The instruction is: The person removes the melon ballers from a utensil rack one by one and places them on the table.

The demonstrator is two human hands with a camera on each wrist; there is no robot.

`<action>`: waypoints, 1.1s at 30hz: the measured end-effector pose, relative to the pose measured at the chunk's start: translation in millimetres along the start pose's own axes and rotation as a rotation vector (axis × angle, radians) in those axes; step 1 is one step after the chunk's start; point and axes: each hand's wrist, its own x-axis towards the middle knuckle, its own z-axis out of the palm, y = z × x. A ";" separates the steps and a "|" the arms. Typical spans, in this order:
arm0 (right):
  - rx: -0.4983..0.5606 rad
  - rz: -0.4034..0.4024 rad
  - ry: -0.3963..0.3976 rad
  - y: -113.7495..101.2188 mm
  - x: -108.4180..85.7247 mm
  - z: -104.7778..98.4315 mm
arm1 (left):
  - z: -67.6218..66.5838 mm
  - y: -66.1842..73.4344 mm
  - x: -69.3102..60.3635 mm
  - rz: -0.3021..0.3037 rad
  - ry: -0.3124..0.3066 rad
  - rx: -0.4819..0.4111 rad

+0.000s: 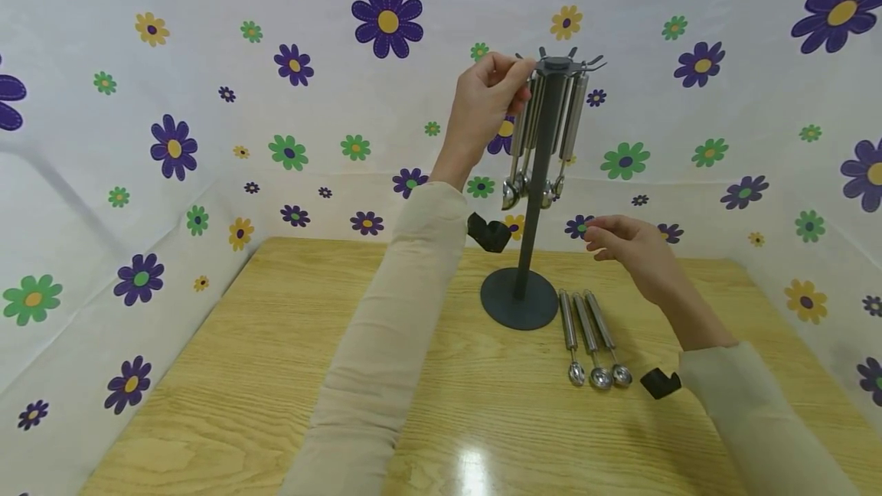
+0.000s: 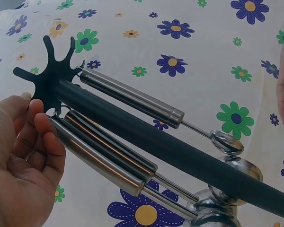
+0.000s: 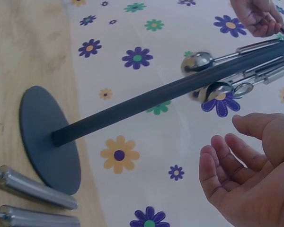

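A dark grey utensil stand (image 1: pixel 533 197) with a round base and a crown of hooks stands upright on the table. Several steel melon ballers (image 2: pixel 104 156) hang from its hooks, scoops down. At the crown, my left hand (image 1: pixel 488 98) pinches a hook arm between thumb and index finger; its other fingertips lie by the top of a hanging handle. My right hand (image 1: pixel 634 255) hovers to the right of the pole with nothing in it, fingers loosely bent. Below it, three melon ballers (image 1: pixel 589 331) lie side by side on the table, scoops toward me.
The wooden table (image 1: pixel 276 373) runs up to a white flower-patterned cloth (image 1: pixel 331 83) at the back and sides. Dark wrist-camera mounts (image 1: pixel 489 233) stick out near both cuffs. The stand's base (image 1: pixel 496 301) sits close to the lying melon ballers.
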 end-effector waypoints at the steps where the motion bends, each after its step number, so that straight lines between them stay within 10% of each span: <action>1: -0.004 -0.004 0.002 -2.5 1.9 -0.6 | 0.2 0.1 0.0 0.000 0.001 0.000; 33: 0.183 -0.110 0.170 -90.4 49.9 -0.9 | -0.3 0.1 -0.8 -0.002 0.004 -0.001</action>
